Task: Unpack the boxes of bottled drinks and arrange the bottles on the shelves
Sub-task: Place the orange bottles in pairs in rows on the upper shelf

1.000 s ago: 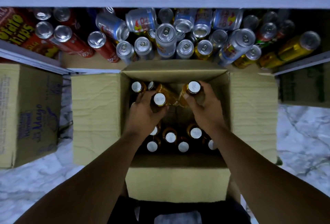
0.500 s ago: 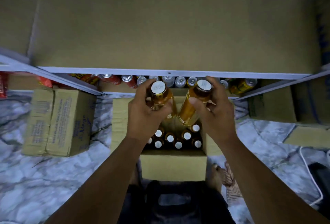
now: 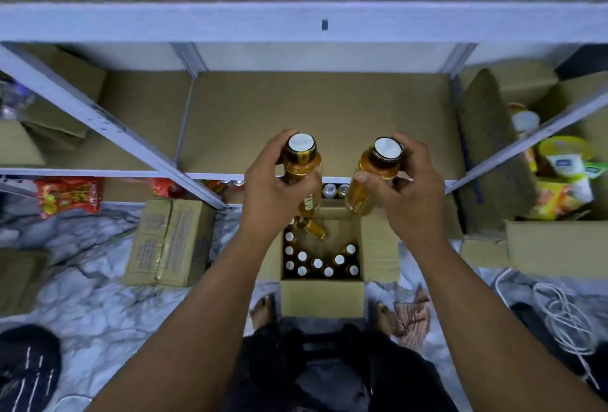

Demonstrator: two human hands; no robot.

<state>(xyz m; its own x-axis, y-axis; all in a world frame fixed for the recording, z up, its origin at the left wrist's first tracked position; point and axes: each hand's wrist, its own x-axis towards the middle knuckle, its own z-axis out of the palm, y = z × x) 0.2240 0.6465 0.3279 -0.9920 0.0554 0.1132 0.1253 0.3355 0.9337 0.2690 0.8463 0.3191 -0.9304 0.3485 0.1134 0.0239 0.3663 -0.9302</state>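
While I stand over the open box (image 3: 322, 296), each of my hands grips one amber bottle by its neck, both bottles raised in front of the shelf (image 3: 316, 122). My left hand (image 3: 273, 194) has its fingers (image 3: 306, 181) clenched around the left bottle (image 3: 302, 165); my right hand (image 3: 411, 194) clasps the right bottle (image 3: 371, 178), which tilts a little. Both white caps face up at me. Below them, more bottles (image 3: 320, 262) stand in the box on the marble floor (image 3: 92, 306), one lying tipped (image 3: 314, 227) at the far end. A closed carton (image 3: 171, 240) sits to the left.
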